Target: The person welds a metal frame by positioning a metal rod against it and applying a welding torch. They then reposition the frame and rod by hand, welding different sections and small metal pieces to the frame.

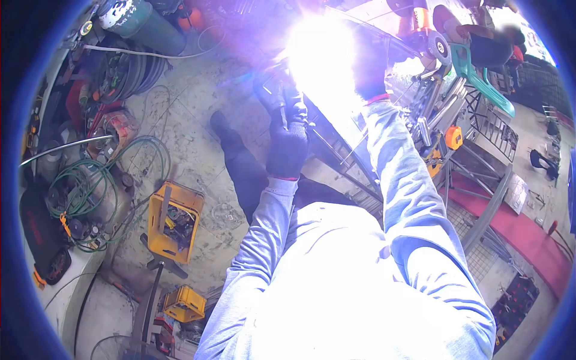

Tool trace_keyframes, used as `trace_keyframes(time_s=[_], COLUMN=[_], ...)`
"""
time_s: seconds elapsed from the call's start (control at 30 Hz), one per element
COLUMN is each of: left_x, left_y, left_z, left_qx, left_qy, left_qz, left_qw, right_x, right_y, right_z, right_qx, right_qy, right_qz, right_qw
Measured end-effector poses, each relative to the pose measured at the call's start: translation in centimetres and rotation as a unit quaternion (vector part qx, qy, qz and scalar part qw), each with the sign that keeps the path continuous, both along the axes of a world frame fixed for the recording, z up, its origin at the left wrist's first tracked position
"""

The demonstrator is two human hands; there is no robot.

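Left hand (288,138) beside metalwork (336,129), right hand (371,81) beside glare (321,57); can't tell either grip. Metalwork runs between forearms. Risk: glare masks contact, causing unnoticed slip or burn.

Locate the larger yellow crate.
In the head view, the larger yellow crate sits on the floor to the person's left, beyond the left sleeve and just above the smaller yellow crate in the picture.

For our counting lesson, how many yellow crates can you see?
2: the bigger crate left of the picture's centre, and the smaller crate below it. Others may be hidden.
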State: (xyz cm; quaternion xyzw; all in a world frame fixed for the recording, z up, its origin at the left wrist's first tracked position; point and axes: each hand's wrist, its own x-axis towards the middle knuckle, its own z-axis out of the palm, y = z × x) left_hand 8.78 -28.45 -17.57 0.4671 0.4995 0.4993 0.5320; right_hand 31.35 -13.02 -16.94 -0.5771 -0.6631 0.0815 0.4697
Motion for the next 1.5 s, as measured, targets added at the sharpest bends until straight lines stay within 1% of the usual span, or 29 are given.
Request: trace_keyframes(time_s=[0.03, 0.07, 0.1, 0.13, 0.2, 0.23, 0.27, 0.3, 0.33, 0.37, 0.4, 0.47, 0.5, 0.53, 0.57, 0.6, 0.63, 0.73, 0.77, 0.83, 0.87, 0.9, 0.93, 1.03, 1.13, 1.27, 1.3, 1.37, 1.5], left_x=[-0.4, -0.4, -0.5, -0.6, -0.9, -1.3, -1.8, -2.5, -3.6, -4.8, -6.1, -8.3, -9.2, -10.2, -10.9, -12.5, -13.3, -15.4, -15.7, -16.3, -16.3, -16.1, -15.9, -15.8, -16.3, -17.6, -18.0, -19.6, -21.6], left_y=[-0.7, -0.1, -0.2, -0.5, -1.0, -1.0, -1.1, -1.1, -1.0, -0.8, -0.5, 0.0, 0.0, -0.3, -0.2, -0.3, -0.1, -0.1, 0.2, 1.0, 1.6, 2.1, 2.6, 3.8, 4.6, 5.0, 5.3, 6.2, 7.9], left_z=[-2.8, -1.7, -1.6, -1.4, -1.1, -0.2, 0.4, 0.8, 1.0, 1.2, 1.3, 1.5, 1.5, 1.2, 2.2, 3.5, 3.0, 0.3, 0.6, 1.7, 2.4, 3.1, 3.7, 4.9, 5.2, 6.3, 6.6, 5.3, 4.4], left_qx=[-0.008, -0.133, -0.132, -0.117, -0.101, -0.033, 0.035, 0.036, -0.010, -0.056, -0.101, -0.185, -0.185, -0.145, -0.097, 0.121, 0.123, -0.073, -0.070, 0.054, 0.059, -0.037, -0.131, -0.134, -0.142, -0.154, -0.154, -0.159, -0.169], left_qy=[0.046, -0.098, -0.099, -0.027, 0.045, 0.129, 0.213, 0.215, 0.076, -0.064, -0.203, -0.463, -0.461, -0.261, -0.048, 0.347, 0.347, 0.030, 0.031, 0.229, 0.230, 0.056, -0.119, -0.123, -0.149, -0.158, -0.149, -0.139, -0.083], left_qz=[-0.047, -0.059, -0.059, -0.074, -0.090, -0.066, -0.041, -0.043, -0.009, 0.024, 0.055, 0.112, 0.110, 0.147, 0.178, 0.113, 0.110, 0.179, 0.177, 0.106, 0.103, 0.144, 0.177, 0.193, 0.195, 0.179, 0.175, 0.169, 0.194], left_qw=[0.998, 0.985, 0.985, 0.990, 0.990, 0.989, 0.976, 0.975, 0.997, 0.996, 0.972, 0.859, 0.861, 0.943, 0.978, 0.923, 0.923, 0.981, 0.981, 0.966, 0.966, 0.987, 0.968, 0.964, 0.959, 0.959, 0.961, 0.963, 0.963], right_x=[-2.8, -3.0, -3.0, -3.1, -2.9, -2.0, -0.9, 0.1, -0.7, -1.7, -2.3, -2.4, -2.4, -1.6, -1.4, -1.3, -1.6, -3.0, -3.3, -3.5, -3.8, -3.9, -3.7, -2.8, -1.7, -0.5, -0.4, -0.2, 0.2], right_y=[-0.9, -0.7, -0.5, -0.5, -0.6, -0.3, 0.2, 0.4, 0.3, -0.2, -0.6, -1.5, -1.7, -1.6, -2.4, -3.4, -4.5, -7.4, -8.1, -9.3, -9.9, -10.2, -10.2, -10.2, -10.5, -11.5, -11.8, -12.1, -13.0], right_z=[7.0, 6.8, 6.5, 6.9, 8.1, 7.4, 6.4, 5.3, 5.5, 5.7, 6.0, 7.5, 8.2, 9.7, 10.1, 10.4, 11.0, 13.1, 13.2, 13.2, 13.6, 13.9, 13.7, 13.6, 14.9, 14.8, 14.8, 14.5, 12.9], right_qx=[-0.165, -0.053, 0.060, 0.061, 0.111, 0.111, -0.011, -0.131, -0.129, -0.071, -0.011, -0.022, -0.037, -0.087, -0.086, -0.105, -0.122, -0.152, -0.169, -0.146, -0.180, -0.212, -0.206, -0.180, -0.269, -0.288, -0.280, -0.358, -0.354], right_qy=[0.100, 0.069, 0.036, 0.036, -0.140, -0.140, 0.250, 0.598, 0.600, 0.480, 0.347, 0.379, 0.410, 0.622, 0.624, 0.554, 0.479, 0.406, 0.391, 0.386, 0.383, 0.380, 0.384, 0.401, 0.472, 0.554, 0.560, 0.444, 0.331], right_qz=[0.015, 0.034, 0.052, 0.051, 0.005, 0.003, 0.049, 0.089, 0.089, 0.108, 0.123, 0.096, 0.072, 0.087, 0.086, 0.047, 0.007, -0.066, -0.080, -0.058, -0.081, -0.104, -0.105, -0.108, -0.156, -0.175, -0.179, -0.227, -0.244], right_qw=[0.981, 0.996, 0.996, 0.996, 0.984, 0.984, 0.967, 0.786, 0.785, 0.868, 0.930, 0.920, 0.909, 0.773, 0.772, 0.824, 0.869, 0.899, 0.901, 0.909, 0.902, 0.894, 0.894, 0.892, 0.825, 0.761, 0.759, 0.790, 0.840])
